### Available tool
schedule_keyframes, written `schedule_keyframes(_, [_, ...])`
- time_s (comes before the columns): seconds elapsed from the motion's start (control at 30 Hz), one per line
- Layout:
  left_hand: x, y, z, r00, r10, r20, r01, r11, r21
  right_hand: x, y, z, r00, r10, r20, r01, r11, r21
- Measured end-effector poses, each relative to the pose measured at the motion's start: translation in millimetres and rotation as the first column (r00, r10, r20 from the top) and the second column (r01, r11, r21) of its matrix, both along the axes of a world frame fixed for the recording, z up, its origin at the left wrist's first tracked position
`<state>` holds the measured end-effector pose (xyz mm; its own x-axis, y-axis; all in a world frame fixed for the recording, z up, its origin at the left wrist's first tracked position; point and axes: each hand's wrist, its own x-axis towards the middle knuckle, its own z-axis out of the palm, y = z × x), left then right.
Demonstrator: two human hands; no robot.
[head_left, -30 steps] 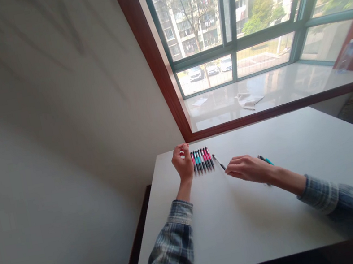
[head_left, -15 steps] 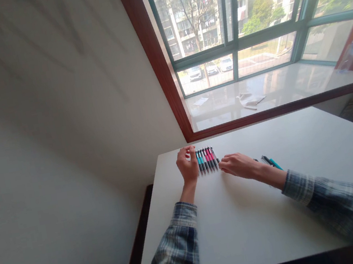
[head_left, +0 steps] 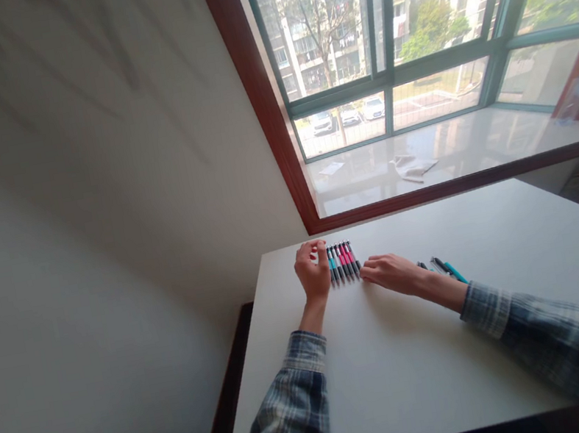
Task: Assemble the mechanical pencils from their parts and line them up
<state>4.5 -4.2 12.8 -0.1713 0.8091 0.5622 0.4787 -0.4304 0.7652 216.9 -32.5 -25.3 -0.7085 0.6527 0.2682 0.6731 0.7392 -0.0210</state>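
Where the row of pens (head_left: 343, 262) begins, its left end is partly hidden by the left hand (head_left: 312, 270); fingers curled, grip on any pen not determinable. Row: pens side by side, teal and pink barrels visible, dark lower ends toward the wearer, lying on the white table (head_left: 407, 375). Right hand (head_left: 388, 274): fingers bent together at the row's right end, by the lower end of the last pen; contact unclear. Farther right, loose pens (head_left: 449, 270), one teal, lie beyond the right wrist.
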Motion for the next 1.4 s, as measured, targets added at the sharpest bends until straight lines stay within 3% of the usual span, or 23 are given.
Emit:
schedule_keyframes(0.8, [-2.0, 4.9, -8.4, 0.998, 0.031, -0.046, -0.029, 0.999, 0.040, -1.1, -0.7, 1.3, 0.999, 0.009, 0.045, -0.009, 1.000, -0.011])
schedule_keyframes(0.93, [-2.2, 4.4, -8.5, 0.999, 0.021, -0.048, -0.019, 0.999, 0.042, 3.4, -2.2, 5.5, 1.000, 0.027, -0.013, -0.027, 0.999, -0.020])
schedule_keyframes(1.1, [-3.1, 4.3, -9.0, 0.999, 0.017, -0.037, -0.015, 0.999, 0.040, 35.2, -0.8, 27.2, 0.963, 0.036, -0.269, -0.044, 0.999, -0.023])
schedule_keyframes(1.23, [-2.6, 3.9, -11.6, 0.998, -0.007, -0.055, 0.010, 0.999, 0.044, 79.6, 6.9, 41.9, 0.924, -0.056, -0.379, 0.063, 0.998, 0.005])
schedule_keyframes(1.4, [3.1, 0.0, -13.9, 0.995, -0.031, -0.097, 0.036, 0.998, 0.052, 134.2, 12.5, 36.5, 0.852, -0.214, -0.478, 0.228, 0.973, -0.031])
